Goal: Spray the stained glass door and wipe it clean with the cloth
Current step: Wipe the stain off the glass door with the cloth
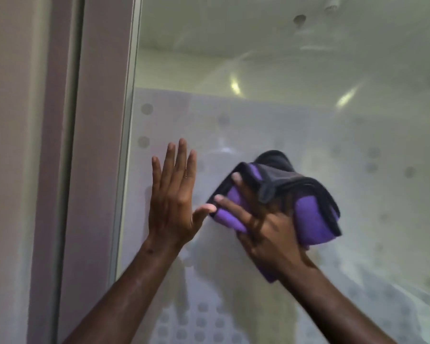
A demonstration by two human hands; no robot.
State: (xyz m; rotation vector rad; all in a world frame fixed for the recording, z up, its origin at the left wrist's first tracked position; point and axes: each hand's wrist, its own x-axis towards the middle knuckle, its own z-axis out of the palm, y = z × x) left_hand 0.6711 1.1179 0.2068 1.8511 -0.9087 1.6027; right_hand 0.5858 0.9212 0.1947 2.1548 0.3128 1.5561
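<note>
Purple cloth (310, 219) near glass door (283, 95) left edge.

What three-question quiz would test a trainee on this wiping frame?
1. True or false: the left hand lies flat on the glass door.
2. Which hand holds the cloth?
3. The cloth is: A) white B) purple with dark edging C) yellow.

Key: 1 true; 2 the right hand; 3 B.
</note>
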